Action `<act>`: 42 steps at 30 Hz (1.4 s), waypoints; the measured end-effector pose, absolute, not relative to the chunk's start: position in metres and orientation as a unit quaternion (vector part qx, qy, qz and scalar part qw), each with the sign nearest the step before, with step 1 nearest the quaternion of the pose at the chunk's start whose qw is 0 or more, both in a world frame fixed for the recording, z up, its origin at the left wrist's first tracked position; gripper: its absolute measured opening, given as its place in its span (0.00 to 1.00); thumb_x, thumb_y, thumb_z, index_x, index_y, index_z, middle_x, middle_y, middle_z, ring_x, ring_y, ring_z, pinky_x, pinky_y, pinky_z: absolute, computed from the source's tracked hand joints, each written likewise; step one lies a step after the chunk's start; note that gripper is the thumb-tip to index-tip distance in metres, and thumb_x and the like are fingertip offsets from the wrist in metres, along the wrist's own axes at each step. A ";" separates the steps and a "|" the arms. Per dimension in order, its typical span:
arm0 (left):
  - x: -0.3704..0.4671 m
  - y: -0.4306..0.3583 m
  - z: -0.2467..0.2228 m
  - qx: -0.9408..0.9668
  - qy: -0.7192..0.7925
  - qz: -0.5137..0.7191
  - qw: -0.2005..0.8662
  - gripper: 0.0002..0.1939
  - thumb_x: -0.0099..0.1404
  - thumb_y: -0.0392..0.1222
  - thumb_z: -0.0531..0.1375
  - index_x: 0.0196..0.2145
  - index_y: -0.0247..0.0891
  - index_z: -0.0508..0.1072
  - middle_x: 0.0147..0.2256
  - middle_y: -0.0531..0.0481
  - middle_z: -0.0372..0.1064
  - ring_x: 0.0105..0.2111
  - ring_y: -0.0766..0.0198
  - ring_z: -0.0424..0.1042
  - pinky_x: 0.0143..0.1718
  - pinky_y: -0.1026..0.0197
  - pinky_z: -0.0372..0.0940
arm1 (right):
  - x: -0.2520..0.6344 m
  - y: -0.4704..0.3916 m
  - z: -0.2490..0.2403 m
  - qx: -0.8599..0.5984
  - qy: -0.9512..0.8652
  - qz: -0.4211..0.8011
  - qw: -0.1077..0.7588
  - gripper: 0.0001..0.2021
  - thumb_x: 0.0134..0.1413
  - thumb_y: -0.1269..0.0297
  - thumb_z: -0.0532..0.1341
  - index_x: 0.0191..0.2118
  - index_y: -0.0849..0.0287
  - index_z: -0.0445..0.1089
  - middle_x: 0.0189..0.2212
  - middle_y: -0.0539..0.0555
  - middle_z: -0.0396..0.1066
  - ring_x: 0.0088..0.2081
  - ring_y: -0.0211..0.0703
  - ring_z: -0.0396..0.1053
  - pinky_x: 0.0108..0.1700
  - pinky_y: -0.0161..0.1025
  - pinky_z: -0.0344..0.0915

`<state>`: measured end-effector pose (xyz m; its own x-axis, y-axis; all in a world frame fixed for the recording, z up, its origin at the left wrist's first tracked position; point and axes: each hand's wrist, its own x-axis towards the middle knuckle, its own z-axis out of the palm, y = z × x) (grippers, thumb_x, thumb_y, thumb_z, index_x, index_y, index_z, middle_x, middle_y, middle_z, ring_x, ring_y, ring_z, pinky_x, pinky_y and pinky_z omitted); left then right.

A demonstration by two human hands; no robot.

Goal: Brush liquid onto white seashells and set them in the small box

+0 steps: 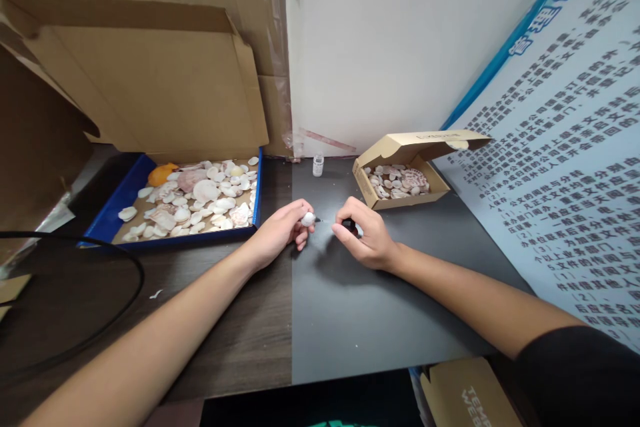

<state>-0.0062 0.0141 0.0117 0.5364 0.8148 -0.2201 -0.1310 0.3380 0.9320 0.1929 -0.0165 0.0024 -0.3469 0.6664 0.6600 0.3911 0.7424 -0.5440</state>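
Between the fingertips of my left hand [291, 225] is a small white seashell [308, 219]. My right hand [365, 233] is closed in a pinch around a small thin brush [353, 224] with a dark handle, mostly hidden by the fingers. Its fine pale stem points left, and a dark tip [319, 219] lies at the shell's right edge; whether they touch I cannot tell. Both hands are above the dark grey mat [380, 320]. Beyond them stands a small clear bottle [318, 165] with a label.
At the left, an open blue-sided cardboard box [257, 197] holds many shells, its lid raised. A smaller open carton [370, 190] of shells stands at the right. A black cable [141, 273] curves over the table's left side. A printed poster [565, 167] borders the right.
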 end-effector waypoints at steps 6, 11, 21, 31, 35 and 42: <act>-0.006 0.014 0.011 0.474 0.358 0.321 0.738 0.09 0.68 0.45 0.54 0.33 0.37 0.64 0.24 0.54 0.64 0.17 0.72 0.57 0.19 0.68 0.59 | 0.192 -0.016 0.001 -0.340 -0.812 0.156 0.448 0.03 0.63 0.67 0.59 0.36 0.56 0.66 0.29 0.50 0.62 0.28 0.37 0.59 0.28 0.35 0.60; -0.006 0.014 0.012 0.476 0.361 0.318 0.736 0.10 0.67 0.45 0.55 0.32 0.37 0.64 0.24 0.54 0.64 0.18 0.72 0.57 0.19 0.68 0.60 | 0.193 -0.016 0.001 -0.326 -0.808 0.144 0.468 0.04 0.64 0.66 0.58 0.35 0.56 0.65 0.28 0.50 0.61 0.28 0.39 0.59 0.28 0.36 0.60; -0.006 0.014 0.011 0.480 0.354 0.321 0.735 0.10 0.69 0.45 0.53 0.33 0.37 0.64 0.25 0.54 0.64 0.18 0.72 0.57 0.19 0.68 0.60 | 0.193 -0.013 -0.003 -0.328 -0.831 0.154 0.422 0.03 0.65 0.67 0.58 0.37 0.57 0.66 0.30 0.50 0.63 0.29 0.38 0.61 0.30 0.35 0.60; -0.006 0.014 0.010 0.479 0.354 0.321 0.737 0.09 0.68 0.44 0.53 0.33 0.37 0.64 0.24 0.54 0.64 0.18 0.72 0.57 0.19 0.68 0.59 | 0.195 -0.015 -0.001 -0.315 -0.831 0.173 0.425 0.06 0.66 0.66 0.54 0.35 0.56 0.61 0.28 0.50 0.60 0.30 0.40 0.60 0.33 0.37 0.58; -0.006 0.015 0.010 0.481 0.350 0.322 0.736 0.10 0.68 0.44 0.53 0.32 0.37 0.63 0.25 0.54 0.64 0.18 0.73 0.57 0.19 0.68 0.59 | 0.196 -0.016 0.001 -0.308 -0.826 0.179 0.437 0.04 0.64 0.68 0.54 0.36 0.56 0.62 0.31 0.51 0.61 0.32 0.41 0.59 0.34 0.38 0.59; -0.007 0.015 0.010 0.483 0.359 0.316 0.733 0.09 0.69 0.44 0.53 0.32 0.37 0.64 0.24 0.54 0.64 0.18 0.73 0.57 0.19 0.68 0.59 | 0.196 -0.016 -0.001 -0.288 -0.843 0.188 0.414 0.07 0.65 0.69 0.52 0.34 0.56 0.61 0.28 0.50 0.60 0.30 0.40 0.58 0.33 0.38 0.57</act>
<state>-0.0070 0.0149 0.0098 0.5432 0.8099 -0.2213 -0.1159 0.3333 0.9357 0.1961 -0.0158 -0.0009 -0.4909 0.6413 0.5897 0.3300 0.7633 -0.5554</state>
